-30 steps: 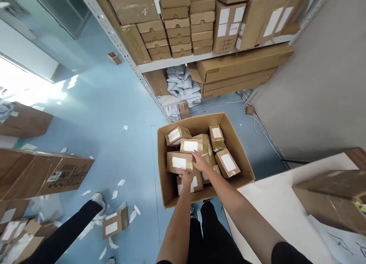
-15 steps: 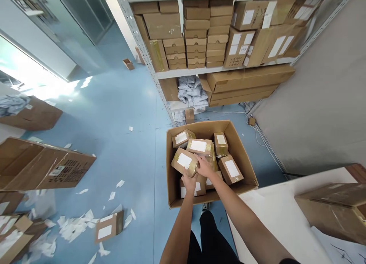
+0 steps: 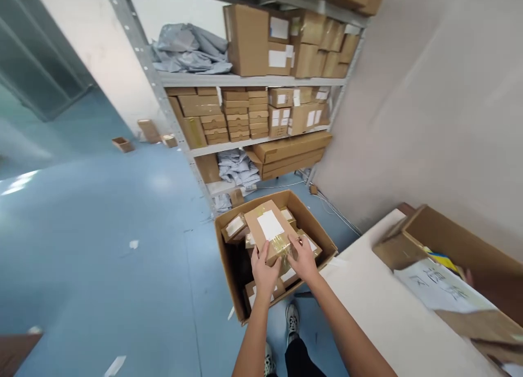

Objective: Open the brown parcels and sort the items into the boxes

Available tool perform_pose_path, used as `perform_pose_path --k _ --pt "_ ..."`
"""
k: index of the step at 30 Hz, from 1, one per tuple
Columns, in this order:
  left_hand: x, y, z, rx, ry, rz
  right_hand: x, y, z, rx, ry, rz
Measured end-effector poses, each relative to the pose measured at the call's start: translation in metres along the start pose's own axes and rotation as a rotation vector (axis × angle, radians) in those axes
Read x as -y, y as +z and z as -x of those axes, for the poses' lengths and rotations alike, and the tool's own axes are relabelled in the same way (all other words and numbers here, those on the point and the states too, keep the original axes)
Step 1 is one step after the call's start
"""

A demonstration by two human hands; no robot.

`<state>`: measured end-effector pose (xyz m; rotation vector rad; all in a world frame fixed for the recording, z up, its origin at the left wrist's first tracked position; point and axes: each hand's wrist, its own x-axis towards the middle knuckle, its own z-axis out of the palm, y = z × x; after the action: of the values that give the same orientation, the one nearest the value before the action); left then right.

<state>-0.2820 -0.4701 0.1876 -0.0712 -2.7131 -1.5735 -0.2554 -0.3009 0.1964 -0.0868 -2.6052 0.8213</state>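
A brown cardboard box [image 3: 254, 218] with a white label and clear tape is held up over a large open carton [image 3: 227, 273]. My left hand [image 3: 265, 269] grips its near left end, thumb and fingers on the cardboard. At the near right end, my right hand [image 3: 302, 257] closes on the same box, fingers on the taped edge. Under and around it, smaller labelled boxes lie inside the carton, among them one at the left [image 3: 234, 228]. The held box hides part of them.
A metal shelf [image 3: 245, 80] with stacked boxes and grey plastic parcels stands ahead. To the right is a white table [image 3: 359, 290] bearing an open carton [image 3: 453, 232] with handwritten paper. Paper scraps [image 3: 134, 244] and a small open box [image 3: 122, 144] lie on the blue floor.
Both hands have raised the labelled box from among the others and turned it. The view has swung left-to-right and upward, showing more shelf and more of the table.
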Motion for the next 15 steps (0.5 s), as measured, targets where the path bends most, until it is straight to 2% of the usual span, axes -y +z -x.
perform_pose_path --k 3,8,12,15 --pt "-0.028 0.01 0.002 0.023 0.169 0.025 -0.003 -0.032 0.018 -0.13 0.074 0.068" --pt "-0.075 0.042 0.011 0.312 0.342 0.059 -0.023 -0.083 0.063 -0.359 0.211 0.122" --pt "-0.109 0.084 0.032 0.525 0.447 0.047 -0.049 -0.123 0.113 -0.495 0.347 0.169" --pt "-0.135 0.128 0.065 0.643 0.553 0.021 -0.075 -0.157 0.16 -0.587 0.441 0.208"
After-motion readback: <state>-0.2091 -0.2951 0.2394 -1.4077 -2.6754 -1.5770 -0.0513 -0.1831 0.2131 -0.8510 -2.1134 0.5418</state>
